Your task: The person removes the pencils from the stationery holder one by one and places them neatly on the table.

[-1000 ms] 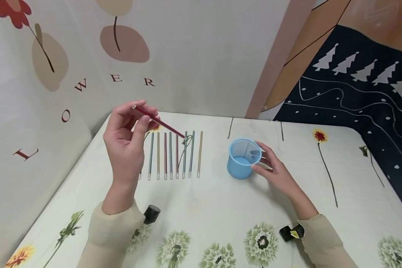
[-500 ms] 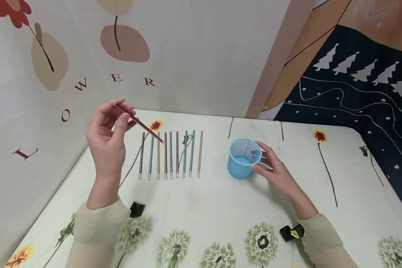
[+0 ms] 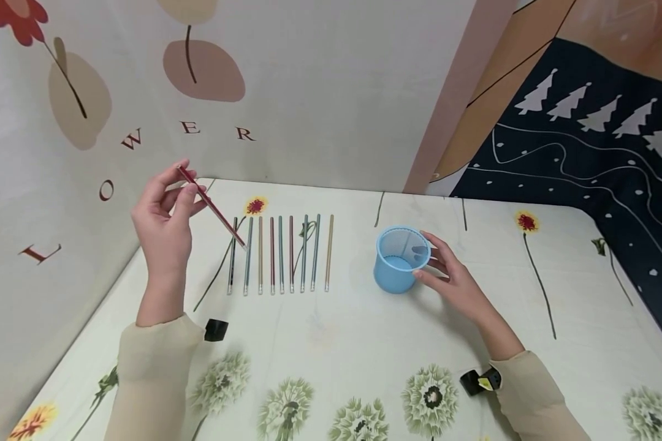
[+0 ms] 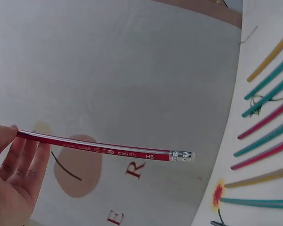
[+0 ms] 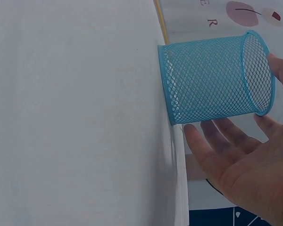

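Observation:
Raised over the left side of the table, my left hand [image 3: 164, 226] pinches a red pencil [image 3: 216, 211] between thumb and fingers near one end. The pencil slants down to the right; its eraser end points away from the hand, as the left wrist view shows on the red pencil [image 4: 99, 147] marked HB. A light blue mesh pencil cup [image 3: 393, 277] stands upright on the table with its mouth up. My right hand [image 3: 456, 285] holds it from the right, thumb and fingers at the rim and side. In the right wrist view, the mesh cup [image 5: 207, 77] shows nothing inside.
Several pencils, including a teal pencil [image 3: 281, 254], lie side by side in a row between the hands, eraser ends toward me. A flower-printed cloth [image 3: 331, 343] covers the table. A printed wall cloth [image 3: 331, 92] rises along the back edge.
My left hand has moved left with the red pencil, from over the row toward its left end, and the pencil now slants more steeply. The right hand and cup have stayed put.

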The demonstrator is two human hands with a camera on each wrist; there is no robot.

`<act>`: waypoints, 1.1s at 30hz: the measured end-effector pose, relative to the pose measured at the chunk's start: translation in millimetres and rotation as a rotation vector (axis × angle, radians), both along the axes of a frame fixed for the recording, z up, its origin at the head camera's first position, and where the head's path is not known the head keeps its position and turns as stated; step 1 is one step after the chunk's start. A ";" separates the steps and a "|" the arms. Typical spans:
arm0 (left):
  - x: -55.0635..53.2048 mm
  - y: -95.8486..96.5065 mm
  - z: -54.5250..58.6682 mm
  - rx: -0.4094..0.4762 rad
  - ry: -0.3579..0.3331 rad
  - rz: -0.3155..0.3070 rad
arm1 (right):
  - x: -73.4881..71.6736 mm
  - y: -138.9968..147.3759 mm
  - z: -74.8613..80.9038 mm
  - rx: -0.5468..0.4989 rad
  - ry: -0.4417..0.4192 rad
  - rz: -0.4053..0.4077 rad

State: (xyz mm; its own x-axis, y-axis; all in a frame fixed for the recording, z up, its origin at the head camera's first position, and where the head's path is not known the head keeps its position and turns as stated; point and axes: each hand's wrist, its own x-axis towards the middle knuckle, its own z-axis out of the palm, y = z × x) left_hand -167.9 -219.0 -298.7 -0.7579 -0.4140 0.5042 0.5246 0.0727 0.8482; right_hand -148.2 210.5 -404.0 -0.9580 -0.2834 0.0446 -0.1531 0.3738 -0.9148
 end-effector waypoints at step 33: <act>-61.8 -82.7 -86.1 -0.286 -0.841 0.063 | -0.1 0.0 1.5 0.010 -0.009 -0.003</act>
State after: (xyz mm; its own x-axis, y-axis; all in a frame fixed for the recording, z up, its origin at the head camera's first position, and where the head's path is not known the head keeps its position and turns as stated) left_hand -229.7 -301.7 -384.7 -0.9039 -0.4110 -0.1183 -0.2757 0.3484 0.8959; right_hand -148.3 210.5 -402.5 -0.9591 -0.2811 0.0327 -0.1436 0.3837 -0.9122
